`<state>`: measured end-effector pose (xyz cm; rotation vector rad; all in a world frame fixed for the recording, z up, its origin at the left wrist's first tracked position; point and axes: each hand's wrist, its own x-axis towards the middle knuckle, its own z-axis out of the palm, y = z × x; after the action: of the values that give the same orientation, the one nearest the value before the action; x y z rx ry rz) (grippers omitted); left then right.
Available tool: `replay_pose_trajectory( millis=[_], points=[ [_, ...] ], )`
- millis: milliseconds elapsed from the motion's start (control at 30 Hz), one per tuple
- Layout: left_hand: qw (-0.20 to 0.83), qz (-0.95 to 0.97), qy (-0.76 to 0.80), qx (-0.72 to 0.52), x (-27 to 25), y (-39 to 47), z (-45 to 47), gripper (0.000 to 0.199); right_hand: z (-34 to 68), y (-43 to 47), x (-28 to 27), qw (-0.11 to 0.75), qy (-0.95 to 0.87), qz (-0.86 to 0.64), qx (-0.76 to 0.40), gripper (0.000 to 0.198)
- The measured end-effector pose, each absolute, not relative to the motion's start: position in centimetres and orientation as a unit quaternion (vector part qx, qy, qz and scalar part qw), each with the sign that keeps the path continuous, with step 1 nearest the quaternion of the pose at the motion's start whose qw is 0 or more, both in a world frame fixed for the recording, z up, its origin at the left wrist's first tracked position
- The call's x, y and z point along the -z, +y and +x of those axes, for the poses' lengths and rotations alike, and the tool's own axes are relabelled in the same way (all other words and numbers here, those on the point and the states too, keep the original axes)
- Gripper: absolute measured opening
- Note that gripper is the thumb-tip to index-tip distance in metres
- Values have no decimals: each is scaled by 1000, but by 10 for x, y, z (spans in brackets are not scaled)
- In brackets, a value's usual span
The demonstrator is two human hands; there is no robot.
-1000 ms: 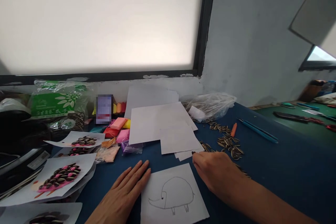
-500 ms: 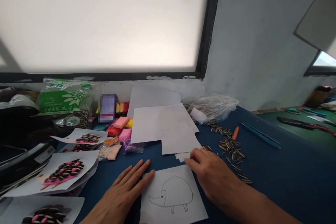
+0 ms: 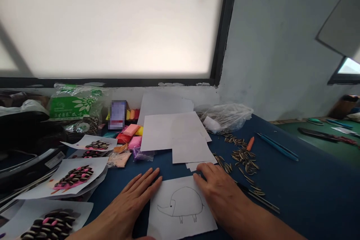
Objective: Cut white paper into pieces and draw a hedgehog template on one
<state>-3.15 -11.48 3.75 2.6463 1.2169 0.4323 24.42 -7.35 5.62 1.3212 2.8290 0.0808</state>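
A small white sheet [image 3: 165, 228] with a pencil-drawn hedgehog-like animal lies on the blue table between my hands. My left hand [image 3: 139, 198] rests flat at its left edge, fingers stretched out and holding nothing. My right hand [image 3: 216, 193] lies at its upper right corner, thumb and fingers apart, thumb touching the edge. A thin dark tool with a metal shaft [image 3: 263, 198] lies just right of that hand, partly hidden by it. Striped sunflower seeds [image 3: 246, 161] are scattered farther right.
Blank white sheets [image 3: 160, 131] overlap ahead. Printed pictures [image 3: 74, 176] of seed-covered hedgehogs lie left. Behind are coloured clay packs [image 3: 131, 130], a phone [image 3: 117, 115] and a green seed bag [image 3: 71, 105]. Blue tweezers-like tool [image 3: 278, 147], orange stick [image 3: 250, 143] and clear plastic bag [image 3: 227, 116] lie right.
My right hand has shifted slightly down and left along the sheet's corner, its fingers less bunched. The thin tool beside it has come into sight. The left hand stays flat.
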Motion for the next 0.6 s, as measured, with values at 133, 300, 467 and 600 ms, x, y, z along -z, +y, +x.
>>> replay_pose_trajectory(
  millis=[133,300,467,600],
  points=[
    [108,886,431,-132,-43,-117,-28,99,241,-74,-57,31,904,426,-30,39],
    [153,867,460,-113,-45,-114,-30,80,241,-75,-56,17,907,421,-12,40],
    [143,829,469,-270,-21,-100,-35,31,244,-77,-53,-47,913,404,20,40],
    [134,813,459,-331,-6,-95,-31,36,244,-76,-52,-93,913,397,8,46]
  ],
)
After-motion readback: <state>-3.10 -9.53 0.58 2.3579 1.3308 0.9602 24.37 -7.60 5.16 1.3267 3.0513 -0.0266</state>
